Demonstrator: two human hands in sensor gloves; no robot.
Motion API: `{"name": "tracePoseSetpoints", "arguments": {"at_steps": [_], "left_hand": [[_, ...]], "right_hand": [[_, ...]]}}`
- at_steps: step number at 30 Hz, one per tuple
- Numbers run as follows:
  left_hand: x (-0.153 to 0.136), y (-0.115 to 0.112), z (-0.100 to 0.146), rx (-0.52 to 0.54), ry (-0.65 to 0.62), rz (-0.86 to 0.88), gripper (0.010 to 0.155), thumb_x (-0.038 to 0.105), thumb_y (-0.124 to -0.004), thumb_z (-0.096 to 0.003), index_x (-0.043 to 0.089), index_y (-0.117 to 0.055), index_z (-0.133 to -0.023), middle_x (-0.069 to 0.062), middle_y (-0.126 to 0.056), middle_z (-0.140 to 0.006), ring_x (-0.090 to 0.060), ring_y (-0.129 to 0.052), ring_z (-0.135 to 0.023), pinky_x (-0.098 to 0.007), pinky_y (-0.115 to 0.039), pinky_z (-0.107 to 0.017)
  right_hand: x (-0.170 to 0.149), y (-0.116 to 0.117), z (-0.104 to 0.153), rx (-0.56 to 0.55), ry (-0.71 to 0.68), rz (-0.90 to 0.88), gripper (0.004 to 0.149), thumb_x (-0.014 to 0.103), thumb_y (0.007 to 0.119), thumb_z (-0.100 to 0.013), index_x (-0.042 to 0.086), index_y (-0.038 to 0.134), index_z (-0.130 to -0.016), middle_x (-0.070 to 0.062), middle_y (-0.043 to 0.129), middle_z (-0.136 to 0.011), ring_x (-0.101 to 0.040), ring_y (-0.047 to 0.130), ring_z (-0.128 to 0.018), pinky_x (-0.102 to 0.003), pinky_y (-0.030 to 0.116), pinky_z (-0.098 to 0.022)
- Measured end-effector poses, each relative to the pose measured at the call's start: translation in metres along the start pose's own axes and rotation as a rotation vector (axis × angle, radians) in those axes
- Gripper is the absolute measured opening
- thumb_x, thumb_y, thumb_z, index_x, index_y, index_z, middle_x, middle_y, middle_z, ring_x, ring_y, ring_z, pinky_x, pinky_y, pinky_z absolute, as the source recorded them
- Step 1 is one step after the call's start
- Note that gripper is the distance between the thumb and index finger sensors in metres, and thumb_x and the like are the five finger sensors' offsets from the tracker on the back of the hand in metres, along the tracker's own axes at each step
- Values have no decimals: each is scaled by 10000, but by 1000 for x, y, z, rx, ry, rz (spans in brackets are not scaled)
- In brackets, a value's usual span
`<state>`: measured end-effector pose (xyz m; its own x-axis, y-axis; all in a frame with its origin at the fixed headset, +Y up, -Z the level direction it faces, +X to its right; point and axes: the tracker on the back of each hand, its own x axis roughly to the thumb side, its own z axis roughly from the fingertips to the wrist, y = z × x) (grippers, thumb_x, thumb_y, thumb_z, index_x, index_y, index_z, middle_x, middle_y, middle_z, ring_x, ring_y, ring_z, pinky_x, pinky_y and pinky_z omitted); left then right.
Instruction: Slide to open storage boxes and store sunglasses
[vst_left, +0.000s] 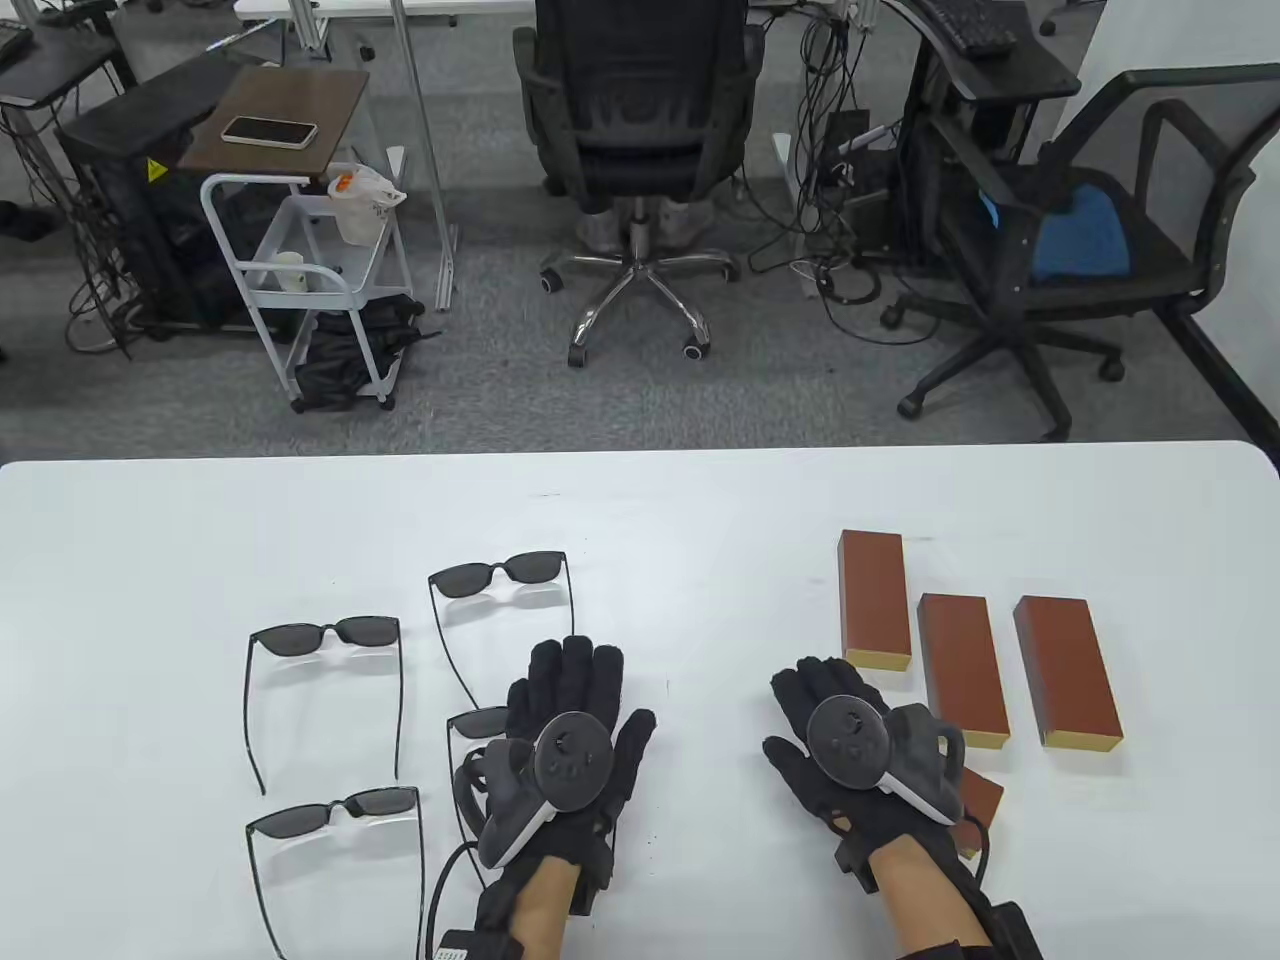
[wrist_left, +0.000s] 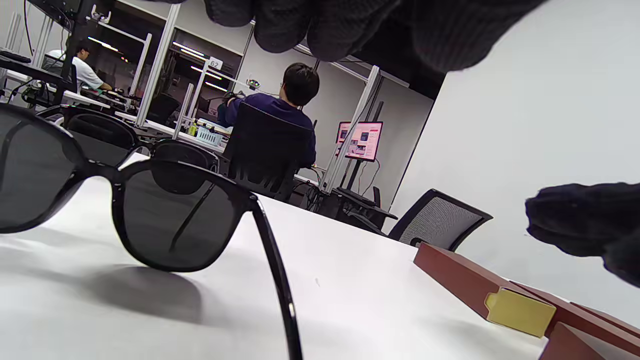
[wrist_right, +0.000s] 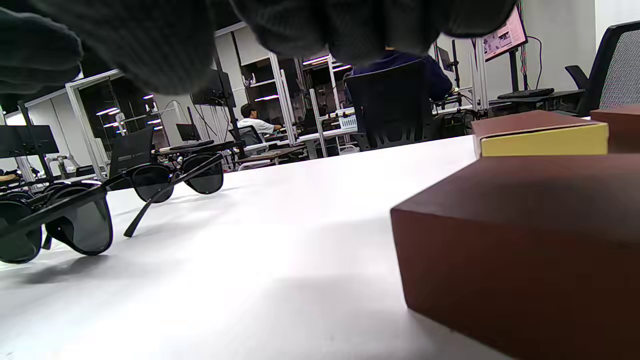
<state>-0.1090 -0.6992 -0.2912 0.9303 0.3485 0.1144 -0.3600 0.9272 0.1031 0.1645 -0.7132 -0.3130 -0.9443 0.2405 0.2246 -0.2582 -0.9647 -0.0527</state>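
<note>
Several black sunglasses lie with arms unfolded on the left of the white table (vst_left: 700, 520): one pair (vst_left: 510, 570) far, one (vst_left: 325, 635) left, one (vst_left: 335, 810) near. Another pair (vst_left: 478, 722) is partly hidden under my left hand (vst_left: 575, 690), which lies flat with straight fingers and holds nothing. That pair (wrist_left: 170, 215) fills the left wrist view. Three brown storage boxes (vst_left: 875, 610) (vst_left: 962, 668) (vst_left: 1065, 670) with yellow ends lie closed on the right. My right hand (vst_left: 815, 700) rests flat left of them, partly covering another box (vst_left: 982, 805), seen close as a brown box (wrist_right: 520, 240).
Beyond the table's far edge stand two office chairs (vst_left: 640, 120) (vst_left: 1090, 230), a white cart (vst_left: 300, 270) and cables on the floor. A bare strip of table runs between the sunglasses and the boxes. People sit at desks in the background (wrist_left: 285, 115).
</note>
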Motion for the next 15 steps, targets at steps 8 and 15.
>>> {"name": "tracePoseSetpoints", "arguments": {"at_steps": [8, 15], "left_hand": [[-1, -1, 0, -13, 1, 10, 645, 556, -617, -528, 322, -545, -1124, 11, -454, -1220, -272, -321, -1144, -541, -379, -787], [-2, -2, -1, -11, -1, 16, 654, 572, -621, -524, 325, -548, -1125, 10, -456, -1221, -273, -318, -1145, -547, -379, -786]], "right_hand": [[0, 1, 0, 5, -1, -10, 643, 521, 799, -375, 245, 617, -926, -97, 587, -1042, -391, 553, -956, -519, 556, -693], [0, 2, 0, 3, -7, -17, 641, 519, 799, -375, 241, 620, -923, -96, 590, -1040, -391, 554, -955, -518, 557, -692]]}}
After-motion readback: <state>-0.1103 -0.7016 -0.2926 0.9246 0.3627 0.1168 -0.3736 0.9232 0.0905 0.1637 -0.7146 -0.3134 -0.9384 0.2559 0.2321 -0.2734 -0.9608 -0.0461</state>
